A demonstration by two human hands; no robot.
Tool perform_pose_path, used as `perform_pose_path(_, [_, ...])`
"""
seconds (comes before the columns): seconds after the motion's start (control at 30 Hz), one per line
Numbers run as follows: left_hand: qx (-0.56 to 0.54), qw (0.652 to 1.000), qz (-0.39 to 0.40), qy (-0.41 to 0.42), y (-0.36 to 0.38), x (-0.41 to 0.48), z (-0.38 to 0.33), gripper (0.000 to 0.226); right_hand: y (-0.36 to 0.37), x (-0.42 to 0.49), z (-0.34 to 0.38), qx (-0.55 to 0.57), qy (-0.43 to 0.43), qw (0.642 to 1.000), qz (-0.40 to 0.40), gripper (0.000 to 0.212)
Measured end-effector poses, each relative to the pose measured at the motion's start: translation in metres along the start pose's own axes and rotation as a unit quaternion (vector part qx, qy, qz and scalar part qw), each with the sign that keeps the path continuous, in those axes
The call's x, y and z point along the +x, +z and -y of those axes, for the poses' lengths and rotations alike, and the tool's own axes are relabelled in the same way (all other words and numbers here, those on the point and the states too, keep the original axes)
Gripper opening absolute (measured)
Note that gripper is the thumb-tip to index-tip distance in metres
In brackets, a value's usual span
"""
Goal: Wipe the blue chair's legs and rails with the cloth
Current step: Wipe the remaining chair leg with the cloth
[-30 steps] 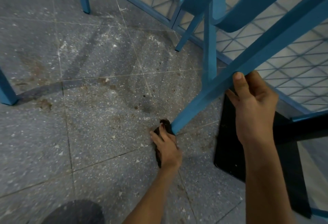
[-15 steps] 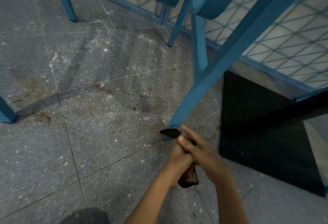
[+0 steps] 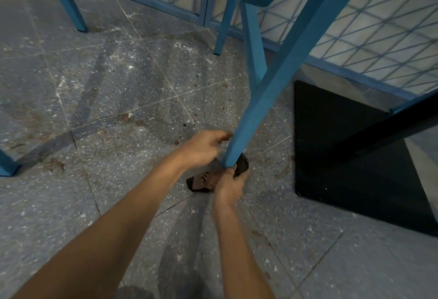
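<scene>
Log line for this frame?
step: wipe chair leg | right hand: grips cloth at leg's foot | left hand: beside leg, contact unclear

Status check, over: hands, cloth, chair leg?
Right hand grips cloth at foot of chair leg. Left hand beside leg, grip unclear. Black panel nearby, apart.

the chair leg (image 3: 272, 95) wears smooth matt blue paint. the cloth (image 3: 201, 182) is dark, limp fabric with a dusty brown patch. the floor (image 3: 94, 85) is speckled grey stone tile, matt and stained. the black panel (image 3: 331, 156) looks smooth and faintly glossy.
</scene>
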State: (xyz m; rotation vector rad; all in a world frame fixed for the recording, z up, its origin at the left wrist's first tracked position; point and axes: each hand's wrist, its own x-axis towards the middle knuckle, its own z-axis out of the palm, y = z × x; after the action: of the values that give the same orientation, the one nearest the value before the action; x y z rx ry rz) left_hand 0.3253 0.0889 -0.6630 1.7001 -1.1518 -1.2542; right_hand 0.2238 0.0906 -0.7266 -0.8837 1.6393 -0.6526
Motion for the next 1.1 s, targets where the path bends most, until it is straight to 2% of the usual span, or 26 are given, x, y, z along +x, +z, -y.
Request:
perform_pose_path(0.07, [-0.008,1.0,0.011,0.021,0.008,-0.001,-0.002,0.059,0.007,-0.004,0.002,0.061,0.028,0.996,-0.052,0.054])
perform_pose_path(0.13, [-0.014,1.0,0.009,0.024,0.009,-0.001,0.002,0.061,0.007,-0.004,0.009,0.156,0.012,0.987,-0.035,0.047])
perform_pose_path(0.2, [-0.019,0.999,0.0,0.026,0.006,0.001,0.005,0.054,0.002,-0.003,0.023,0.198,-0.024,0.98,-0.01,0.044])
perform_pose_path(0.3, [-0.018,1.0,-0.017,0.011,0.002,0.005,0.004,0.039,-0.007,-0.006,0.035,0.16,-0.14,0.977,-0.005,0.056])
perform_pose_path(0.37, [-0.023,1.0,-0.01,0.005,0.002,0.005,0.002,0.042,-0.008,-0.013,0.025,0.097,-0.196,0.976,-0.02,0.062])
perform_pose_path(0.43, [-0.037,0.999,0.001,-0.004,0.003,0.003,0.001,0.051,-0.002,-0.012,0.0,0.041,-0.192,0.98,-0.034,0.065])
perform_pose_path(0.57, [-0.036,0.999,0.017,-0.008,0.005,0.001,-0.002,0.064,0.011,-0.008,-0.031,-0.017,-0.126,0.991,-0.05,0.068])
perform_pose_path(0.63, [-0.036,0.999,0.015,-0.006,0.004,0.002,-0.003,0.064,0.015,-0.008,-0.03,0.0,-0.099,0.993,-0.062,0.067])
perform_pose_path(0.73, [-0.036,0.999,0.007,-0.016,0.0,0.0,0.0,0.058,0.015,-0.014,-0.008,0.103,-0.1,0.987,-0.078,0.067])
perform_pose_path(0.83, [-0.063,0.997,-0.039,-0.022,-0.009,-0.003,0.007,0.054,0.013,-0.025,0.028,0.177,-0.156,0.967,-0.092,0.066])
perform_pose_path(0.93, [-0.091,0.986,-0.141,-0.012,-0.026,-0.008,0.013,0.049,0.002,-0.035,0.065,0.213,-0.241,0.944,-0.071,0.064])
perform_pose_path(1.03, [-0.102,0.97,-0.22,-0.012,-0.043,-0.011,0.019,0.042,-0.008,-0.034,0.066,0.174,-0.304,0.935,-0.061,0.062])
perform_pose_path(1.1, [-0.098,0.969,-0.225,-0.005,-0.045,-0.014,0.018,0.043,-0.011,-0.032,0.05,0.133,-0.313,0.939,-0.057,0.064])
